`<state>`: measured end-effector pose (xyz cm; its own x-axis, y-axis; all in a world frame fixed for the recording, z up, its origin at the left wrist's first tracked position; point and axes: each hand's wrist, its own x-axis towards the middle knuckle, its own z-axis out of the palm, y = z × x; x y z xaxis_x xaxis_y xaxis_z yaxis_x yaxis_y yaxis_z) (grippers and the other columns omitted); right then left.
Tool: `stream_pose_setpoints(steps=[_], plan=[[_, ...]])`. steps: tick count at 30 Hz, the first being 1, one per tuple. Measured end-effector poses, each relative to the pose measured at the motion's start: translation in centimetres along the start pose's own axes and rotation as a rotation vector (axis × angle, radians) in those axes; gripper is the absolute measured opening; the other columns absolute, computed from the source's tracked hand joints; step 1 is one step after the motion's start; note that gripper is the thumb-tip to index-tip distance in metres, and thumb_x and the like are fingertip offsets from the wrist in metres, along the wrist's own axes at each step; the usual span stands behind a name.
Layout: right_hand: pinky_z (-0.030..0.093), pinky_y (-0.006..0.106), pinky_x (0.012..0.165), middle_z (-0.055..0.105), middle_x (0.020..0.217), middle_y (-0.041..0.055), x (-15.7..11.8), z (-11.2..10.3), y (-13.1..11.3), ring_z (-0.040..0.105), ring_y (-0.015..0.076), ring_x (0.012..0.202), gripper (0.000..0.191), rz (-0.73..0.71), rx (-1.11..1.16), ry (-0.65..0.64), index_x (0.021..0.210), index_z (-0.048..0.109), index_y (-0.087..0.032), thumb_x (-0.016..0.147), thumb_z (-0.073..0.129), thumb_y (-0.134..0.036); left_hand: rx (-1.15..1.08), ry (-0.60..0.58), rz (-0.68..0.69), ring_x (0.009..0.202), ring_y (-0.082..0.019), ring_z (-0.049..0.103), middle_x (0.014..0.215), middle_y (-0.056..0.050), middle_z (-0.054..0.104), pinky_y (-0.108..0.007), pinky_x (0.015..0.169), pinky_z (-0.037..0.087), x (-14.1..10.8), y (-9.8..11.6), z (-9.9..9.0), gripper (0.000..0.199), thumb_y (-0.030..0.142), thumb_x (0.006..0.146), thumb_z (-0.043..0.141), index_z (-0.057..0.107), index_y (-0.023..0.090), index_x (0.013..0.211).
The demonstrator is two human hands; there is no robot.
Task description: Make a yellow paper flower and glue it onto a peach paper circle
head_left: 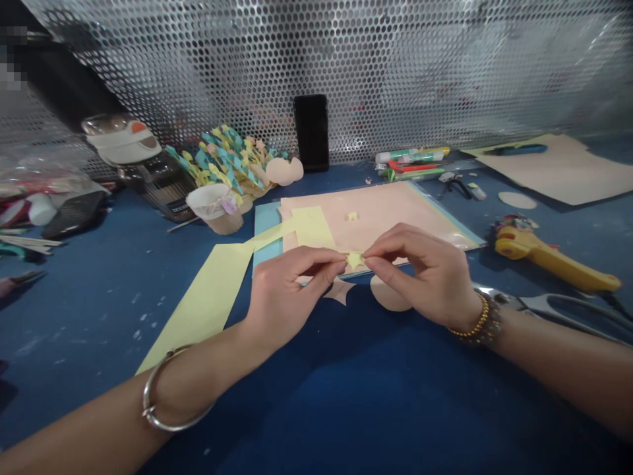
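Yellow paper star [355, 260] is up between two hands, by the near edge of the pink paper [395, 218]. The left hand [287, 290] has its grip pinching one side, and the right hand [428, 274] pinches the other. Behind them, a black phone [311, 132] stands on the blue desk [297, 409].

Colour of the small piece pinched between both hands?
Pale yellow: the small piece shows best in the head view.
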<state>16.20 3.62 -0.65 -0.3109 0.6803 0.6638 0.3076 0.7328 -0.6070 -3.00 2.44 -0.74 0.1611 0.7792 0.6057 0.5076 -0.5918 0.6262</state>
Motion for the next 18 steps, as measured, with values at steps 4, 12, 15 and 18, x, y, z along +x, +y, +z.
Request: stream_pose_setpoints(steps=[4,12,15,18], plan=[[0.053,0.027,0.064,0.062,0.083,0.0031,-0.09,0.15,0.24,0.060,0.0128,0.073,0.014,0.074,0.030,-0.015,0.095,0.064,-0.016,0.082,0.063,-0.015,0.006,-0.006,0.010,0.064,-0.009,0.067,0.077,0.004,0.073,-0.017,0.062,0.056,-0.02,-0.02,-0.01,0.007,0.018,0.080,0.066,0.070,0.022,0.082],[0.050,0.023,0.062,0.064,0.080,0.0020,0.17,-0.20,0.21,0.060,0.0111,0.074,0.008,0.003,-0.029,-0.054,0.086,0.066,-0.018,0.082,0.062,-0.011,0.001,-0.044,0.002,0.067,-0.009,0.067,0.081,0.004,0.073,-0.016,0.064,0.055,-0.03,-0.15,-0.10,0.011,0.018,0.078,0.068,0.071,0.024,0.087],[0.050,0.023,0.061,0.064,0.079,0.0024,0.27,-0.21,0.22,0.060,0.0110,0.073,0.008,-0.017,-0.043,-0.052,0.086,0.066,-0.017,0.083,0.062,-0.010,0.003,-0.049,0.010,0.067,-0.008,0.067,0.080,0.005,0.073,-0.015,0.064,0.055,-0.08,-0.19,-0.15,0.012,0.017,0.078,0.069,0.071,0.025,0.087],[0.050,0.024,0.062,0.064,0.080,0.0031,0.24,-0.25,0.20,0.060,0.0115,0.073,0.009,-0.047,-0.060,-0.049,0.085,0.066,-0.016,0.082,0.062,-0.009,0.023,-0.043,0.045,0.067,-0.009,0.067,0.079,0.005,0.073,-0.016,0.063,0.055,-0.10,-0.19,-0.26,0.011,0.016,0.078,0.068,0.071,0.024,0.085]])
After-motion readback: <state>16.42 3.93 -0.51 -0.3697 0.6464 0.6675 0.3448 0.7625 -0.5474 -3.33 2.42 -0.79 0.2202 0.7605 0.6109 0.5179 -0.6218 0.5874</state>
